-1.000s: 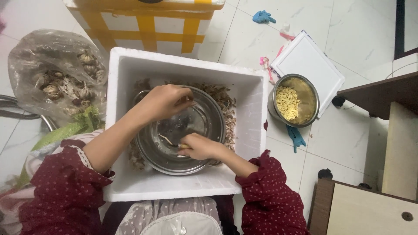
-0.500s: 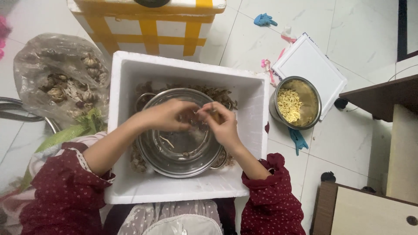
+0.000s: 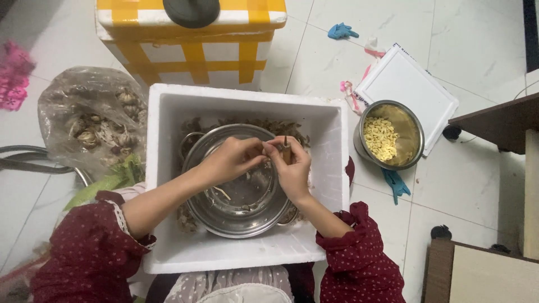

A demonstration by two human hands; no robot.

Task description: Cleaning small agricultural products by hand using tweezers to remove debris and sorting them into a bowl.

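Inside the white foam box (image 3: 168, 185) our steel bowl (image 3: 241, 216) sits, and above the bowl our left hand (image 3: 227, 160) pinches a small clove (image 3: 268, 150). Our right hand (image 3: 292, 168) grips a small knife (image 3: 285, 150) beside it. The clove seems light, hard and slippery, so we hold it by its sides.

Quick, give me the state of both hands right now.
Left hand: fingers pinched on something small over the steel bowl; what it is cannot be told.
Right hand: closed on a small brown-handled tool.
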